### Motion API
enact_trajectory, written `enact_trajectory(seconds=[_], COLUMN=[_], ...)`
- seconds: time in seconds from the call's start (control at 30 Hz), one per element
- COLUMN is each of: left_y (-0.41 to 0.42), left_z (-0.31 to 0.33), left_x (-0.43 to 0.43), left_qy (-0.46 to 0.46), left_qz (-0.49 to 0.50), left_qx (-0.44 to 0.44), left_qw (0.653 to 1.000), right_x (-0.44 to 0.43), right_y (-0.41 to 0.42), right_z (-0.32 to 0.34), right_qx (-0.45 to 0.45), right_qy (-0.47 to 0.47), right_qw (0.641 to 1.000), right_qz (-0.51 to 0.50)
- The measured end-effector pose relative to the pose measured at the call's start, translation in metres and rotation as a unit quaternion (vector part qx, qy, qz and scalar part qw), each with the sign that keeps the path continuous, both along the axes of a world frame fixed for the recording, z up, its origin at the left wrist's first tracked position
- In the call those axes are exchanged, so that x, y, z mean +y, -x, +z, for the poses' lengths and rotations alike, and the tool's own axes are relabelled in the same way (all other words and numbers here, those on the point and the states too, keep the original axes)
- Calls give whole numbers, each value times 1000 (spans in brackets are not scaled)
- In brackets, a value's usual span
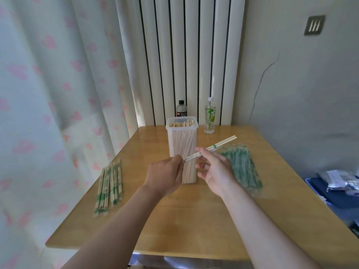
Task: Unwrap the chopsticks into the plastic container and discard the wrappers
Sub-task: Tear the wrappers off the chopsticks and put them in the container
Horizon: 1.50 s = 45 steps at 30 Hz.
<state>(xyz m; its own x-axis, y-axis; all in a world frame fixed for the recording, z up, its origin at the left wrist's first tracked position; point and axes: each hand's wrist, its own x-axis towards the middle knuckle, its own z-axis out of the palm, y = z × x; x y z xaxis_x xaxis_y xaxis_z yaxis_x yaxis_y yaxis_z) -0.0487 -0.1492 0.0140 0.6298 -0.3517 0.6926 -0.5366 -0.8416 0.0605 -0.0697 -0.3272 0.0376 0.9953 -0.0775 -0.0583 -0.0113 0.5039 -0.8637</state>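
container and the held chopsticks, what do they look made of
Container: translucent, slightly frosted plastic by the look; the sticks inside show through its walls. Held chopsticks: pale, matte, so likely bare wood or bamboo; which one is unclear.

Container (182,148) mid-table (174,220), wrapped chopsticks (109,185) left, wrappers (241,167) right (bottles behind).

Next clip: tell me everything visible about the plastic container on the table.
The plastic container is tall, translucent, round-cornered and lidless, standing upright on the wooden table toward its far side. Bare chopsticks stand packed inside, ends just under the rim. The left hand and right hand, pinching a chopstick pair, hide part of its lower front.
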Motion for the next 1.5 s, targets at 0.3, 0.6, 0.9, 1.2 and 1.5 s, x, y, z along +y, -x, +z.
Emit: enact_trajectory(seconds=[0.3,0.6,0.9,1.2,1.5], left_y=[-2,8,6,-1,6], left_z=[-1,32,32,59,90], left_x=[23,-27,-25,13,-8], left_qy=[-42,41,-96,226,366], left_qz=[22,-66,-33,91,11], left_qx=[57,164,20,169,198], left_qw=[997,983,995,955,909], right_x=[-10,8,-45,-87,-57], right_y=[-3,0,10,12,-5], right_z=[8,2,15,12,79], right_qx=[-8,-15,14,11,-88], right_qy=[2,23,-88,-104,23], right_qw=[999,998,987,971,973], right_qz=[-44,-56,-136,-216,-210])
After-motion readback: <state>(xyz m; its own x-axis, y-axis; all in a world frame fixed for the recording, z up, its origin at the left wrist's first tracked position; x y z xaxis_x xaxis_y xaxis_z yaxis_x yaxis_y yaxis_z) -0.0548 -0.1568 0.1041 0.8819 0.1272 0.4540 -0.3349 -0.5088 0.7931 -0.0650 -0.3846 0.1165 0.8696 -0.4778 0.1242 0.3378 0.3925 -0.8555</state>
